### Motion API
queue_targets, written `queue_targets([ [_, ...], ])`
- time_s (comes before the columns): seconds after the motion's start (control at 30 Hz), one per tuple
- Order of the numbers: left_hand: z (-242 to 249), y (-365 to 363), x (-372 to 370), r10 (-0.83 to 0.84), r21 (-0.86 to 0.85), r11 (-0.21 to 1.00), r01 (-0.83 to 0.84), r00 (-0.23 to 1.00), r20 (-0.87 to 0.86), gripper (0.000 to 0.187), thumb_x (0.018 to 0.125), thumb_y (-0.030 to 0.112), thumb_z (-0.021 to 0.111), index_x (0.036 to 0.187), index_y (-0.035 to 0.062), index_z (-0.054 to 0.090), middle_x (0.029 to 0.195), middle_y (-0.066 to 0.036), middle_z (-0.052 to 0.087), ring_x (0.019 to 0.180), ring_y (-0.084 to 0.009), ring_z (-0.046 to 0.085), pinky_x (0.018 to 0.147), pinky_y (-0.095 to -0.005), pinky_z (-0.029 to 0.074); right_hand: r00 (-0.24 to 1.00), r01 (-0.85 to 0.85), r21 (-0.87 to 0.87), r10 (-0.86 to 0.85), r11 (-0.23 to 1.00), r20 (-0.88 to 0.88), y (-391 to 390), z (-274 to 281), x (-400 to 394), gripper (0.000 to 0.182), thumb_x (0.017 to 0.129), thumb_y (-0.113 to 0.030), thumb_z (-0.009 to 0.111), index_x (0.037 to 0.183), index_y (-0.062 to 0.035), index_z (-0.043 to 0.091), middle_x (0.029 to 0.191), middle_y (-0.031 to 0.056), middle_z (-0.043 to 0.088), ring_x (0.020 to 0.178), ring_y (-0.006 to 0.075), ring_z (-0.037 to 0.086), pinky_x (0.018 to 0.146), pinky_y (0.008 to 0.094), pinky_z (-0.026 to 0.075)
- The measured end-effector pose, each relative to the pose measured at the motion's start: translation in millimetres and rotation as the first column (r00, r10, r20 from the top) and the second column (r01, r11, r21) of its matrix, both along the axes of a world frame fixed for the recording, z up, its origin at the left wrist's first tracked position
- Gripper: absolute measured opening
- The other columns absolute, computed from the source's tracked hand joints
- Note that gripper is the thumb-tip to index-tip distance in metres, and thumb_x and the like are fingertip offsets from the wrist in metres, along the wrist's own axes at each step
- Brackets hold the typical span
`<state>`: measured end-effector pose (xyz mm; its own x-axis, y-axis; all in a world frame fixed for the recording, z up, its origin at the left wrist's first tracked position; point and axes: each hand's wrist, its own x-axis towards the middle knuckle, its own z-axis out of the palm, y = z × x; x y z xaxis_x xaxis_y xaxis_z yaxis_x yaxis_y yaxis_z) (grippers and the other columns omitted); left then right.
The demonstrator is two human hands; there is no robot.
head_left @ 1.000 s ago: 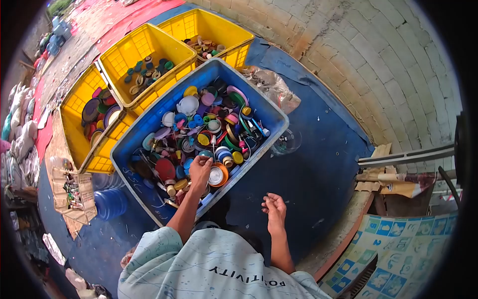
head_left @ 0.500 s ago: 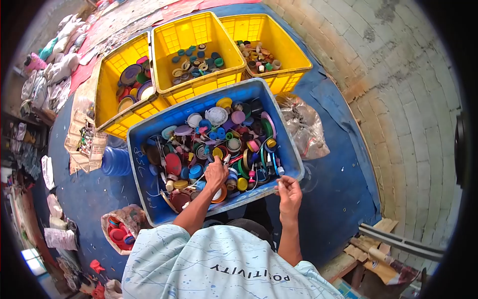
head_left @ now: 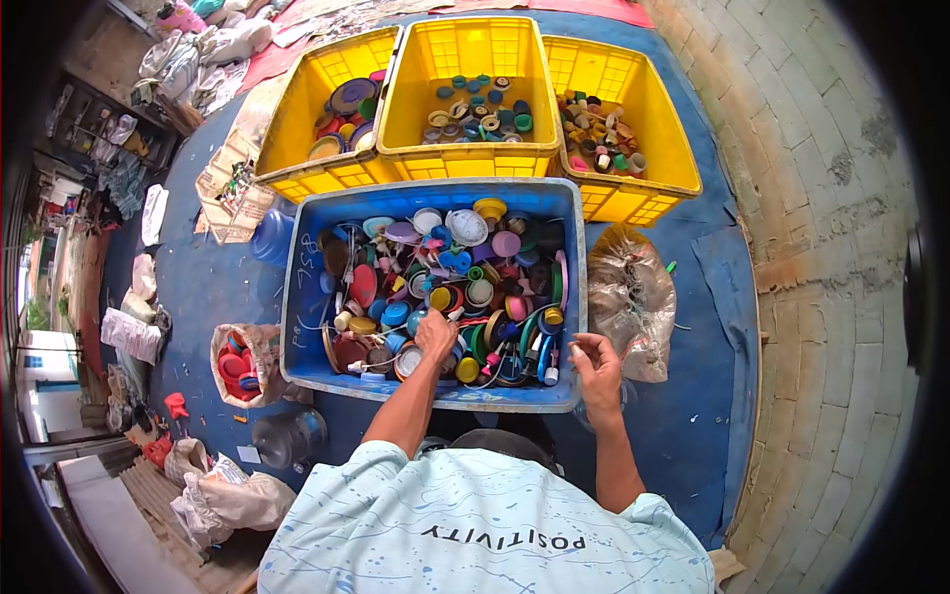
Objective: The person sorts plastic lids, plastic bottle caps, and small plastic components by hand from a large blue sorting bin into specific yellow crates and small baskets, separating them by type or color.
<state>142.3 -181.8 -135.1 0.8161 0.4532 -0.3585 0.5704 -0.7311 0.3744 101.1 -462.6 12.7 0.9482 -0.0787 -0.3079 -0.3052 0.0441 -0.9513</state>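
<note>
A blue crate (head_left: 435, 393) holds a mixed pile of plastic caps, lids and pump tops (head_left: 480, 292). Over the front middle of this pile, my left hand (head_left: 435, 337) is curled down among the caps, its fingertips partly hidden. A small white piece lies beside its fingers, and I cannot make out what they grip. At the crate's front right corner is my right hand (head_left: 597, 368), with thumb and forefinger pinched together around something small and pale, too small to name.
Behind the crate stand three yellow crates (head_left: 330, 99) (head_left: 470, 156) (head_left: 633, 193) with sorted caps. A clear plastic bag (head_left: 630, 297) lies at the right. To the left are a sack of red lids (head_left: 247, 366), a blue bottle (head_left: 272, 236) and a clear bottle (head_left: 289, 439).
The view has turned and shifted, so the crates appear straighter and farther right. My left hand's extended forefinger has curled down into the caps. My right hand stays by the crate's corner, still pinched.
</note>
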Motion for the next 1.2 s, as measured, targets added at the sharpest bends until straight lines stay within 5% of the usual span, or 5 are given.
queue_targets([
  [0.63,5.0,7.8,4.8,0.236,-0.200,0.945,-0.260,0.962,-0.135,0.027,0.077,0.018,0.063,0.096,-0.0011,0.067,0.098,-0.026,0.066,0.095,-0.0411,0.064,0.081,-0.0455,0.051,0.977,-0.214,-0.055,0.214,0.975,-0.021,92.1,-2.8,9.2,0.020,0.089,-0.010,0.060,0.106,-0.0005,0.059,0.092,0.0044,0.065,0.083,0.0095,0.060,0.077,0.0241,0.048],
  [0.8,-26.5,24.0,2.4,0.294,-0.337,0.882,-0.329,0.944,-0.150,0.025,0.074,0.023,0.071,0.094,0.0091,0.074,0.094,-0.014,0.071,0.090,-0.0297,0.067,0.079,-0.0377,0.052,0.969,-0.246,-0.103,0.242,0.964,-0.049,100.6,-6.1,14.3,0.020,0.088,-0.009,0.060,0.106,-0.0003,0.059,0.092,0.0050,0.065,0.082,0.0105,0.060,0.076,0.0247,0.048],
  [0.9,-110.7,41.6,-19.5,0.327,-0.614,0.743,-0.265,0.945,-0.012,0.019,0.073,0.014,0.074,0.089,0.0045,0.074,0.071,-0.008,0.066,0.062,-0.0180,0.061,0.055,-0.0318,0.046,0.960,-0.279,-0.137,0.273,0.951,-0.057,105.8,-10.6,19.7,0.021,0.088,-0.009,0.060,0.106,-0.0001,0.059,0.092,0.0054,0.064,0.082,0.0108,0.060,0.076,0.0249,0.048],
  [1.07,15.0,60.8,-22.8,0.339,-0.810,0.412,-0.416,0.896,-0.288,0.015,0.078,0.006,0.072,0.092,-0.0008,0.070,0.064,0.000,0.059,0.042,-0.0046,0.038,0.038,-0.0229,0.024,0.933,-0.359,-0.159,0.354,0.920,-0.060,120.7,-30.6,36.8,0.022,0.088,-0.010,0.059,0.106,0.0012,0.059,0.090,0.0056,0.064,0.080,0.0110,0.060,0.075,0.0249,0.048],
  [1.2,53.3,66.8,-36.2,0.391,-0.917,0.048,-0.395,0.853,-0.347,0.021,0.083,0.006,0.068,0.103,-0.0017,0.064,0.068,0.002,0.060,0.039,-0.0006,0.037,0.035,-0.0162,0.025,0.850,-0.483,-0.048,0.455,0.874,-0.266,131.9,-65.7,48.8,0.027,0.091,-0.020,0.059,0.110,-0.0012,0.061,0.093,0.0036,0.065,0.077,0.0084,0.056,0.068,0.0231,0.047],
])
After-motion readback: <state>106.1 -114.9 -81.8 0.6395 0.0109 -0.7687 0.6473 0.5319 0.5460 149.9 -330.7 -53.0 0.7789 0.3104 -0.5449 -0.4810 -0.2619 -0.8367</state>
